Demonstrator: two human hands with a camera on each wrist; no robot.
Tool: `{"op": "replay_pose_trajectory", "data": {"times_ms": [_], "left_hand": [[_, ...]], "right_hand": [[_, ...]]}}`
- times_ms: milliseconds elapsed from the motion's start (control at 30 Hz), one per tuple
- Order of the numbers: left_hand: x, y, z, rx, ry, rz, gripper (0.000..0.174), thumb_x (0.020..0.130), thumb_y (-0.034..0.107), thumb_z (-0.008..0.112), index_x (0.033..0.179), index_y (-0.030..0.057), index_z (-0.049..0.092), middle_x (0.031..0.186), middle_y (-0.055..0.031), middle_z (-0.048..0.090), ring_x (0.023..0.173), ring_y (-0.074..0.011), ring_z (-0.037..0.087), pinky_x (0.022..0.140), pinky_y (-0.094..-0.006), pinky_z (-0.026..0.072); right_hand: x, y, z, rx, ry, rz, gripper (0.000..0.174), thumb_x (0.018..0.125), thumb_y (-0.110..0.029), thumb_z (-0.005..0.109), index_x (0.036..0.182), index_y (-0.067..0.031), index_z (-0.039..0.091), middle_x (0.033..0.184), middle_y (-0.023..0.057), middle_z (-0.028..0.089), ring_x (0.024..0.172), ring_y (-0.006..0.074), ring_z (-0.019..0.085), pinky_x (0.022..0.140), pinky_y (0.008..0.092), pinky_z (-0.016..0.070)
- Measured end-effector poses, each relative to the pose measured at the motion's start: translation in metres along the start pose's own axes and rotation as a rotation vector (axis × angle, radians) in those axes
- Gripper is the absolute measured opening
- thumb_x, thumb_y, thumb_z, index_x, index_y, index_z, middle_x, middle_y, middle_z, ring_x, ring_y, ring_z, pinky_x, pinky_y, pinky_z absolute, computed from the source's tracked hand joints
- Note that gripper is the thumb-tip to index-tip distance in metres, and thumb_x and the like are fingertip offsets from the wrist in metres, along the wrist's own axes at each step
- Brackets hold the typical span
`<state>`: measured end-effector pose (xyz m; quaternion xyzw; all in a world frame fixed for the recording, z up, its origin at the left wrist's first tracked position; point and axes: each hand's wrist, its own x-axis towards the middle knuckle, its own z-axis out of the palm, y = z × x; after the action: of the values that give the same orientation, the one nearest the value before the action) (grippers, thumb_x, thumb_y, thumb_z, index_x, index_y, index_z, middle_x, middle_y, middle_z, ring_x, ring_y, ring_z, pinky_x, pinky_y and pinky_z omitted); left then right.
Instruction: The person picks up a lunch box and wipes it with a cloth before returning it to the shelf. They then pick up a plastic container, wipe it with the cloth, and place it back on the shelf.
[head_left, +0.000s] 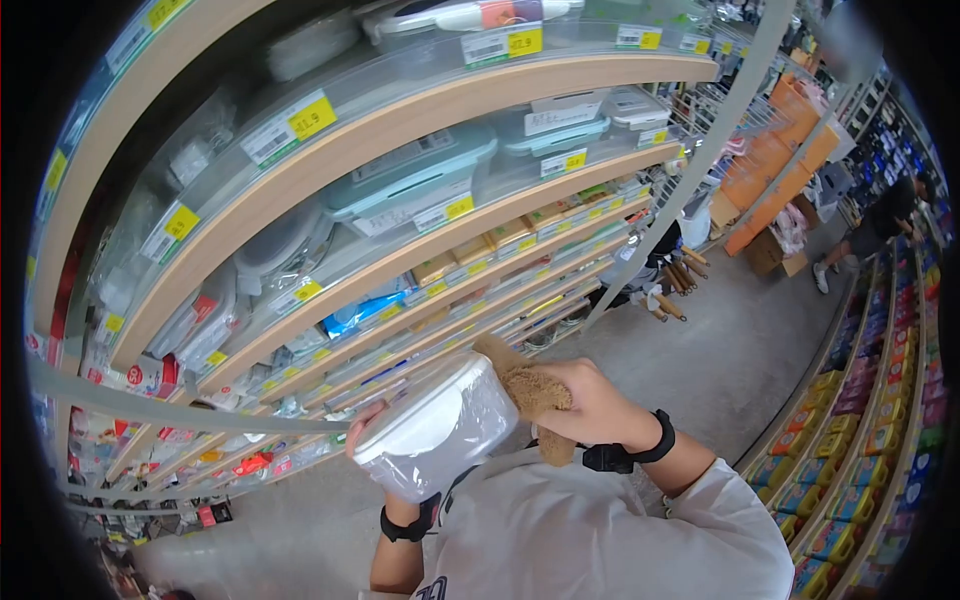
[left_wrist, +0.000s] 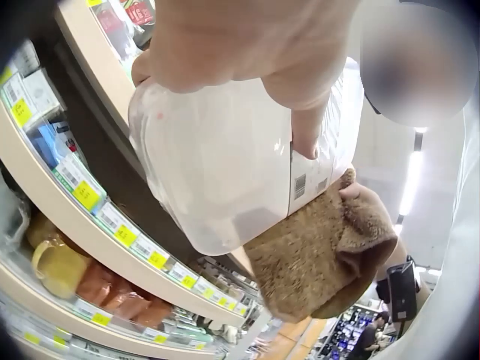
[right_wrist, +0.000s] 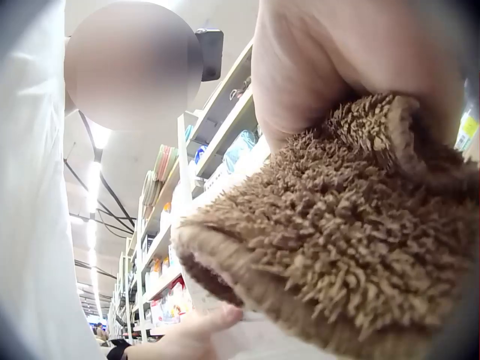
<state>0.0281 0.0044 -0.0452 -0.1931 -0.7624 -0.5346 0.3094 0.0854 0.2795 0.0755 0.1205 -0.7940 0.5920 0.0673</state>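
A clear plastic storage box (head_left: 440, 425) with a whitish lid and a shiny wrapper is held up in front of my torso. My left hand (left_wrist: 247, 45) grips it from below and the side, thumb along a paper label with a barcode. My right hand (head_left: 600, 400) holds a brown fluffy cloth (head_left: 540, 390), its fingers mostly hidden by the fabric. The cloth lies against the near end of the box (left_wrist: 217, 165) in the left wrist view. Close up in the right wrist view, the cloth (right_wrist: 352, 240) droops from the palm in thick folds.
Shelves (head_left: 400, 270) of plastic containers with yellow price tags rise on the left and ahead. On the right stands a rack of colourful packages (head_left: 850, 460). A person (head_left: 885, 220) is farther down the aisle, near orange boxes (head_left: 760, 170). Wooden-handled tools (head_left: 680, 275) jut out beyond the shelf end.
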Motion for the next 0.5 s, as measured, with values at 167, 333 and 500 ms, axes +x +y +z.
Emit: {"op": "replay_pose_trajectory", "data": {"times_ms": [167,333,500], "left_hand": [[0.029,0.056,-0.003,-0.202,0.072,-0.226,0.030,0.096,0.022,0.045,0.115,-0.0017,0.050,0.108,-0.0197,0.059,0.100,-0.0252,0.059,0.088,-0.0353,0.0508],[0.035,0.064,0.000,-0.552,0.143,-0.408,0.032,0.096,0.024,0.047,0.112,-0.0033,0.053,0.111,-0.0190,0.058,0.103,-0.0243,0.057,0.092,-0.0340,0.0473],[0.024,0.043,0.002,-0.497,0.052,-0.326,0.033,0.095,0.023,0.050,0.117,-0.0019,0.049,0.113,-0.0189,0.056,0.104,-0.0240,0.057,0.092,-0.0347,0.0466]], "right_hand": [[0.004,0.010,0.014,-0.121,-0.089,0.108,0.041,0.070,-0.016,0.067,0.103,0.0065,0.061,0.088,0.0261,0.064,0.083,0.0409,0.063,0.073,0.0414,0.0507],[0.009,0.015,0.019,-0.067,-0.095,0.084,0.039,0.070,-0.014,0.065,0.104,0.0054,0.061,0.086,0.0246,0.064,0.081,0.0398,0.063,0.072,0.0398,0.0510],[0.009,0.014,0.021,-0.082,-0.120,0.101,0.038,0.070,-0.012,0.064,0.104,0.0049,0.061,0.085,0.0235,0.064,0.080,0.0385,0.065,0.070,0.0384,0.0513]]}}
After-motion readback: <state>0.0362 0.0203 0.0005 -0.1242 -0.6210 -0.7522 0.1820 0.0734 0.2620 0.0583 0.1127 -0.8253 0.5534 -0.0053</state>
